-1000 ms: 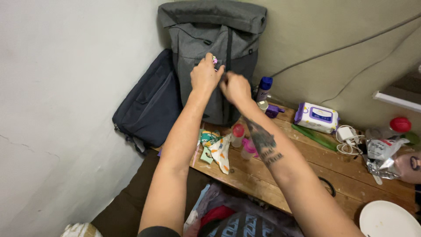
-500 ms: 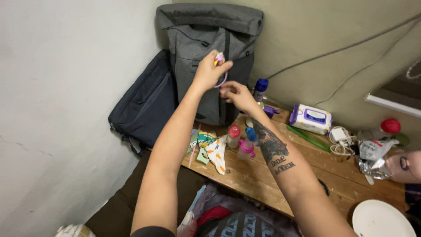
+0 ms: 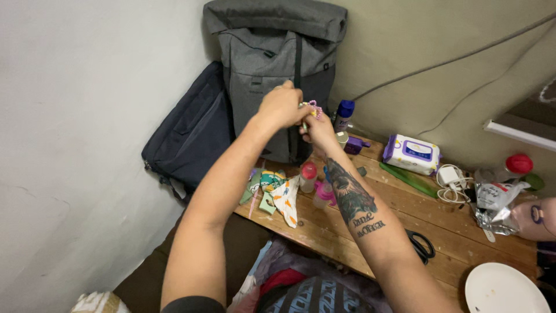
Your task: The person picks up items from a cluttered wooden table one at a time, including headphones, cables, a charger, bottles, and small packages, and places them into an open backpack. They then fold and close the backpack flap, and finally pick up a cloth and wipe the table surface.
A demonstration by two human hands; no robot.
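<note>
Both my hands are raised in front of a tall grey backpack [image 3: 272, 52] that leans on the wall. My left hand [image 3: 281, 107] and my right hand [image 3: 317, 130] meet around a small colourful beaded trinket [image 3: 313, 108] with pink and green parts. Fingers of both hands pinch it. Below the hands, on the wooden table [image 3: 370, 214], lie patterned baby cloths [image 3: 278, 191] and small bottles with red and pink caps [image 3: 313, 179].
A dark blue bag [image 3: 191, 133] hangs left of the backpack. On the table stand a blue-capped spray can [image 3: 344, 115], a wipes pack [image 3: 410, 154], a white charger [image 3: 449, 178], foil packets [image 3: 498, 203], black scissors [image 3: 421, 243] and a white plate [image 3: 509, 290].
My left hand lowered and moved right with the trinket, away from the backpack pocket. My right hand rose to meet it, and both now hold the trinket together.
</note>
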